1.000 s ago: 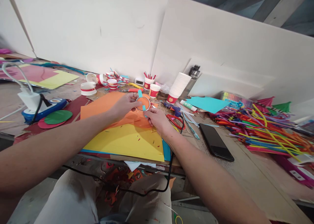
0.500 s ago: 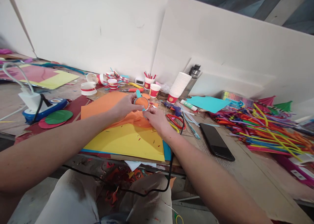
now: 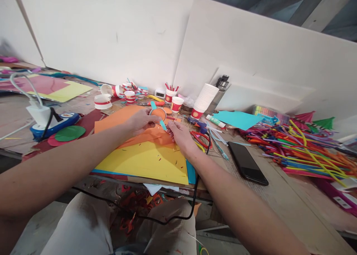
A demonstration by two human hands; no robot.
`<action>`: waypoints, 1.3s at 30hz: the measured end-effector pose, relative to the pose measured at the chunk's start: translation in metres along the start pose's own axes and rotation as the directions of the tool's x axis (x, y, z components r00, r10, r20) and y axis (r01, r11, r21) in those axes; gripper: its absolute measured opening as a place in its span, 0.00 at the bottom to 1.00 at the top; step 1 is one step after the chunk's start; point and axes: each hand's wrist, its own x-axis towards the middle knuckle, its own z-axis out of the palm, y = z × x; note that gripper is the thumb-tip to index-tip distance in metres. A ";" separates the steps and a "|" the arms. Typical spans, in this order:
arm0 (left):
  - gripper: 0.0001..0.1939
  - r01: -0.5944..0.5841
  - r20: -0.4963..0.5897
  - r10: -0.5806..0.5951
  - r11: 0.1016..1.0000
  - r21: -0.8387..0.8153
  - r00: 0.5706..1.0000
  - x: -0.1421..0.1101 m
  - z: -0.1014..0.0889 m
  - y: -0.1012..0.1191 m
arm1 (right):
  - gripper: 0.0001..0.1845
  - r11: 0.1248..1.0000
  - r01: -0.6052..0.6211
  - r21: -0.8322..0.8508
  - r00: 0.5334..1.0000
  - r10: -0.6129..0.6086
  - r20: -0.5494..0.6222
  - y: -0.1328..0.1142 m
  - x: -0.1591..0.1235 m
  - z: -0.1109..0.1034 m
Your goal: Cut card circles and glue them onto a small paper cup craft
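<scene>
The left hand (image 3: 141, 121) clamped the orange-faced, white-rimmed disc (image 3: 157, 112) between thumb and fingers, near the orange sheet (image 3: 115, 119); the right hand (image 3: 179, 134) had its fingertips at the lower blue strip (image 3: 163, 124) — whether pinching it could not be told.

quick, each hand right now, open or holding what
Left hand: closed, holding the orange-topped round piece.
Right hand: at the lower blue tab; open or closed can't be told.
</scene>
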 end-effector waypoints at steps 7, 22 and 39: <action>0.14 0.122 0.009 -0.122 0.992 -0.031 0.993 0.004 -0.002 -0.003 | 0.20 0.999 0.004 -0.040 1.000 -0.004 0.010 0.002 0.001 0.001; 0.21 0.026 0.033 -0.027 0.999 0.044 0.999 0.002 -0.001 -0.003 | 0.19 1.000 0.008 0.008 0.999 -0.008 0.032 -0.005 -0.006 0.002; 0.16 -0.069 0.177 0.034 0.978 0.196 0.984 0.003 -0.006 -0.010 | 0.20 0.878 -0.092 0.469 0.995 0.070 0.065 0.001 0.000 0.001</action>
